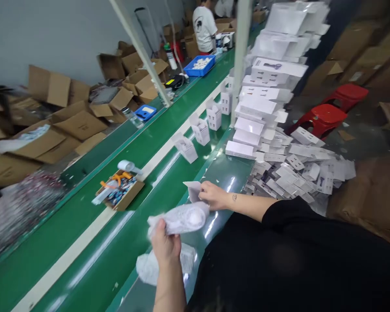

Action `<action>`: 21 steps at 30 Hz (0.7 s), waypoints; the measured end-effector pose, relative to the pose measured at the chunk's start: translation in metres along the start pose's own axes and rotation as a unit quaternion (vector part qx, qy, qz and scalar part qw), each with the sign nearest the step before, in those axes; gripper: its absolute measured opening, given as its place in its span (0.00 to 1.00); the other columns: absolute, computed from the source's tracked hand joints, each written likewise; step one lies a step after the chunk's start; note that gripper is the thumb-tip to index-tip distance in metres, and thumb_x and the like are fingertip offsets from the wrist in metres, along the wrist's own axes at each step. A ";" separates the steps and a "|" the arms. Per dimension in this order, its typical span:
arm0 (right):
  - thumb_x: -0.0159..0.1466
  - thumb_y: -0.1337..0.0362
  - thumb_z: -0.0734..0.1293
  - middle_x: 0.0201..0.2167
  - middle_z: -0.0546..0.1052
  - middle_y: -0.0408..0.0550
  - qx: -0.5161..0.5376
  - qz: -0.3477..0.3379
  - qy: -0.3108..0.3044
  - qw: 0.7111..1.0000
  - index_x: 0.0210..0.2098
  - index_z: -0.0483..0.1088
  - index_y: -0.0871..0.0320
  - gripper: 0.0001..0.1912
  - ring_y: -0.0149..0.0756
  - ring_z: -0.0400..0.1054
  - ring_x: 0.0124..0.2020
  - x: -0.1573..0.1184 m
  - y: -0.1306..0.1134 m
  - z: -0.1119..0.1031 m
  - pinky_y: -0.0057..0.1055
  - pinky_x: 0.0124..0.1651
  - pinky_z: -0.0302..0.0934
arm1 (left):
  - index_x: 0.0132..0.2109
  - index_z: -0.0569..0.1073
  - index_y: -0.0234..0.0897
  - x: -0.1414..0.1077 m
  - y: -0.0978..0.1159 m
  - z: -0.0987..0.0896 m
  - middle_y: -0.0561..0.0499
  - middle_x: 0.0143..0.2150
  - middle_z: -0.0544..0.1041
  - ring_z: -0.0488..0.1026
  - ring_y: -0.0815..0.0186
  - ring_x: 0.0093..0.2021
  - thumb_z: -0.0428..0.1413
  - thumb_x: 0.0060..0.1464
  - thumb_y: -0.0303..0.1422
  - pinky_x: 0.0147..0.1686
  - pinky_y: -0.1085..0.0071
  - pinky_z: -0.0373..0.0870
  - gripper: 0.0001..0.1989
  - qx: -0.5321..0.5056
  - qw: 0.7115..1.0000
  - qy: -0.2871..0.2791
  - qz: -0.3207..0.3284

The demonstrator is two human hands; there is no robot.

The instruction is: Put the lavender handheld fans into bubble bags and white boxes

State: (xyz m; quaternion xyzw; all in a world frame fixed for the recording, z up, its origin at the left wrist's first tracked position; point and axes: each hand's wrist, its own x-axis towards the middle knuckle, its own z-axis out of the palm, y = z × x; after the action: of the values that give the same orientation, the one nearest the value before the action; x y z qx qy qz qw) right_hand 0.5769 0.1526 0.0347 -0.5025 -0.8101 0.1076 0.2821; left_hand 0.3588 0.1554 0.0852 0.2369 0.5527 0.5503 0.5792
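My left hand is closed around one end of a bubble-wrapped item, pale and roundish at its far end; the wrap blurs what is inside. My right hand grips a small white box just beyond that far end, partly hidden by my fingers and the wrapped item. Another bubble-wrapped bundle lies on the table edge beneath my left forearm. Several white boxes with raised flaps, the nearest white box among them, stand in a row along the green belt.
Flat white cartons are piled high at the right, beside red stools. A cardboard tray of small packets sits on the green belt. Open brown cartons line the left. A person stands behind a blue bin.
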 end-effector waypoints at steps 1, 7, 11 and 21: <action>0.55 0.58 0.67 0.40 0.66 0.54 0.018 -0.016 0.003 1.000 0.35 0.71 0.60 0.12 0.43 0.58 0.44 0.001 -0.006 0.009 0.42 0.47 0.60 | 0.32 0.65 0.37 -0.001 -0.004 0.001 0.58 0.26 0.68 0.65 0.73 0.21 0.61 0.39 0.40 0.17 0.77 0.57 0.16 0.005 1.000 0.009 0.023; 0.52 0.55 0.70 0.48 0.58 0.59 0.104 -0.030 0.009 0.994 0.46 0.67 0.62 0.25 0.48 0.56 0.51 -0.004 -0.006 0.029 0.46 0.54 0.58 | 0.38 0.62 0.37 0.008 -0.021 -0.014 0.57 0.28 0.66 0.65 0.72 0.23 0.55 0.49 0.44 0.21 0.74 0.64 0.17 0.137 0.963 0.126 0.195; 0.52 0.56 0.70 0.52 0.54 0.59 0.130 0.012 0.010 0.991 0.49 0.63 0.60 0.28 0.50 0.55 0.55 -0.008 -0.007 0.031 0.48 0.58 0.55 | 0.37 0.65 0.36 -0.003 -0.017 -0.019 0.50 0.33 0.67 0.68 0.64 0.34 0.54 0.51 0.41 0.34 0.66 0.67 0.13 0.320 0.872 0.095 0.358; 0.51 0.61 0.71 0.54 0.60 0.57 0.274 0.130 0.025 0.953 0.54 0.49 0.56 0.37 0.44 0.61 0.55 -0.034 0.001 0.037 0.45 0.57 0.56 | 0.41 0.67 0.37 -0.006 0.004 0.048 0.46 0.38 0.66 0.66 0.61 0.40 0.51 0.53 0.30 0.38 0.67 0.65 0.07 0.531 0.693 -0.183 0.452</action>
State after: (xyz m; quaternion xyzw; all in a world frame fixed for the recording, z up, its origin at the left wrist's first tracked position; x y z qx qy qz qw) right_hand 0.5681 0.1279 -0.0082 -0.5096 -0.6697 0.3490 0.4123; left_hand 0.4016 0.1675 0.1040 0.8223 0.4620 0.3063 0.1285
